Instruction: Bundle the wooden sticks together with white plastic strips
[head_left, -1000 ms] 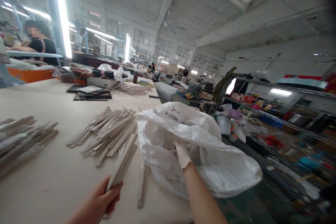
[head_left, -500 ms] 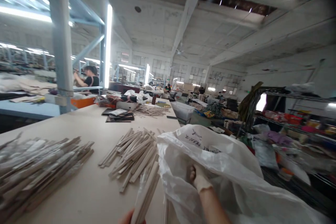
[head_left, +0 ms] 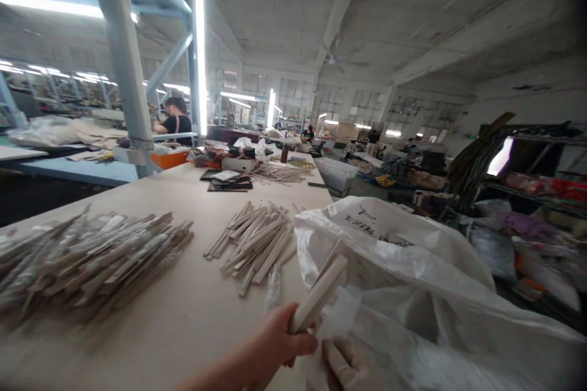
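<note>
My left hand is wrapped around a bundle of flat beige strips, which points up and away over the table edge. Close beside it, low in the view, my right hand wears a pale glove or finger cover, its fingers curled on thin clear plastic. A large white plastic sack with dark handwriting lies open at the right, behind that hand. A loose pile of beige strips lies ahead of my left hand. Farther left is a bigger heap of strips in clear plastic.
The pale table stretches away from me. Dark flat pieces, an orange bin and more strips lie toward its far end. A blue metal post rises at left; a co-worker sits beyond. Loaded shelves stand right.
My right hand has come out of the white sack, down and toward my left hand. The left hand has raised the strip bundle and moved it right. The view has shifted left and downward.
</note>
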Motion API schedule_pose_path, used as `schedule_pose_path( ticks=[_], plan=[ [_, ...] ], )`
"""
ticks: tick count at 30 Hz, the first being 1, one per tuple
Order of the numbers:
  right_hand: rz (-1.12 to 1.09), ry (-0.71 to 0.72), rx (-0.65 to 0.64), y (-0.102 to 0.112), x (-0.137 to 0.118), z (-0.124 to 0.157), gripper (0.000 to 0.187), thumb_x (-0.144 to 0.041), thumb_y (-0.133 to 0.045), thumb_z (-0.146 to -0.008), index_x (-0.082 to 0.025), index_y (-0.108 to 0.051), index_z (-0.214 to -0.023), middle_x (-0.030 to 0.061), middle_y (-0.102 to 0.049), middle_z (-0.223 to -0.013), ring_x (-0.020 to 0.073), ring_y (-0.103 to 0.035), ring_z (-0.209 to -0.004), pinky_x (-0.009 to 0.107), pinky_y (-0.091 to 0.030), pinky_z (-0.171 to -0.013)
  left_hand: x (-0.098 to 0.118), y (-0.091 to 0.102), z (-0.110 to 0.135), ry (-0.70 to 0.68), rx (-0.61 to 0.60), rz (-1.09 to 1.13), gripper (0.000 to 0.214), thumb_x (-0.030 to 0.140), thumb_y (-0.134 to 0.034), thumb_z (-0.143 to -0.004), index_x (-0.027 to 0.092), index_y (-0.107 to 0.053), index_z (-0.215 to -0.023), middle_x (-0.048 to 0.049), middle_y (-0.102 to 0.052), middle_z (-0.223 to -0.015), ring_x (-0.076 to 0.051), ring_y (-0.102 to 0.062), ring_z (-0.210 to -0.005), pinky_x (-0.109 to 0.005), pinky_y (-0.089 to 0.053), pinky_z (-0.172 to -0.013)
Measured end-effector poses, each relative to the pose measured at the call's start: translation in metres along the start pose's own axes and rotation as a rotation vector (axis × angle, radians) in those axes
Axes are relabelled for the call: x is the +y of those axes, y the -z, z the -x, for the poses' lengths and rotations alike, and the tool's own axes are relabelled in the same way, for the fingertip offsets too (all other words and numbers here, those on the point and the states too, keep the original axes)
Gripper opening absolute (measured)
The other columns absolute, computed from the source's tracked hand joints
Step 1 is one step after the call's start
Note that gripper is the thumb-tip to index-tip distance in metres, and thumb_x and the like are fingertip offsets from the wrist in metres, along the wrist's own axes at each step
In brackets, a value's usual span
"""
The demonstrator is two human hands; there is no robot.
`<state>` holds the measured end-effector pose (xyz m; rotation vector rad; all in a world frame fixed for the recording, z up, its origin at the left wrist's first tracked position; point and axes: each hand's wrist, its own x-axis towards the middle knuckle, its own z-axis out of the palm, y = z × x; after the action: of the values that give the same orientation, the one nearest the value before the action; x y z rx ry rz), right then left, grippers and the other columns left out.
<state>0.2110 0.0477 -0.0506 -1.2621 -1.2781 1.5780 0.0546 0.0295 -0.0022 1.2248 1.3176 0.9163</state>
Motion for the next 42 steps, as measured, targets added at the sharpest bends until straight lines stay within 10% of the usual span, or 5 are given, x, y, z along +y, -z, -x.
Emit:
schedule_pose_path(
  ticks=[7, 24, 33, 39, 42],
  plan=[
    [0.06, 0.057, -0.034, -0.007, -0.019, 0.02, 0.041, -0.056, -0.053, -0.071, -0.019, -0.051, -0.055, -0.004, -0.047, -0.043, 0.0094, -0.04, -0.043, 0.024, -0.031, -0.047, -0.009, 0.004, 0.006, -0.045, 0.014, -0.102, 0.026, 0.024, -0.058, -0.066, 0.015, -0.055, -0.09, 0.0066, -0.046, -0.058, -0.006, -0.039, -0.048, -0.017, -0.033, -0.042],
    [-0.745, -0.125, -0.036, -0.02, -0.006, -0.017, 0.03, -0.043, -0.069, -0.063, -0.018, -0.055, -0.069, -0.0064, -0.044, -0.058, 0.0059, -0.037, -0.045, 0.019, -0.031, -0.041, -0.017, 0.03, 0.071, 0.179, -0.026, -0.029, 0.024, 0.04, -0.053, -0.07, 0.018, -0.049, -0.073, 0.0041, -0.054, -0.059, -0.008, -0.048, -0.044, -0.02, -0.036, -0.044],
    [-0.367, 0.128, 0.201, -0.034, -0.012, -0.001, 0.03, -0.046, -0.066, -0.065, -0.017, -0.059, -0.06, -0.0031, -0.051, -0.053, 0.0094, -0.042, -0.05, 0.024, -0.035, -0.049, -0.019, 0.022, 0.064, 0.192, 0.071, -0.23, 0.016, 0.034, -0.051, -0.066, 0.019, -0.046, -0.068, 0.0066, -0.049, -0.048, -0.009, -0.047, -0.04, -0.021, -0.037, -0.043],
    [-0.107, 0.103, -0.066, -0.05, -0.002, 0.017, 0.037, -0.051, -0.066, -0.063, -0.016, -0.057, -0.054, -0.0013, -0.054, -0.049, 0.0107, -0.045, -0.047, 0.025, -0.036, -0.049, -0.025, 0.028, 0.06, 0.14, -0.007, -0.109, 0.019, 0.036, -0.047, -0.07, 0.017, -0.047, -0.075, 0.0042, -0.053, -0.059, -0.009, -0.05, -0.043, -0.02, -0.036, -0.041],
    [-0.102, 0.113, 0.035, -0.046, -0.003, 0.018, 0.038, -0.052, -0.063, -0.065, -0.016, -0.057, -0.058, 0.0, -0.057, -0.051, 0.0098, -0.046, -0.046, 0.024, -0.037, -0.047, -0.027, 0.036, 0.064, 0.191, -0.032, -0.108, 0.021, 0.038, -0.05, -0.071, 0.017, -0.046, -0.072, 0.0034, -0.055, -0.057, -0.01, -0.052, -0.045, -0.02, -0.038, -0.044]
  ],
)
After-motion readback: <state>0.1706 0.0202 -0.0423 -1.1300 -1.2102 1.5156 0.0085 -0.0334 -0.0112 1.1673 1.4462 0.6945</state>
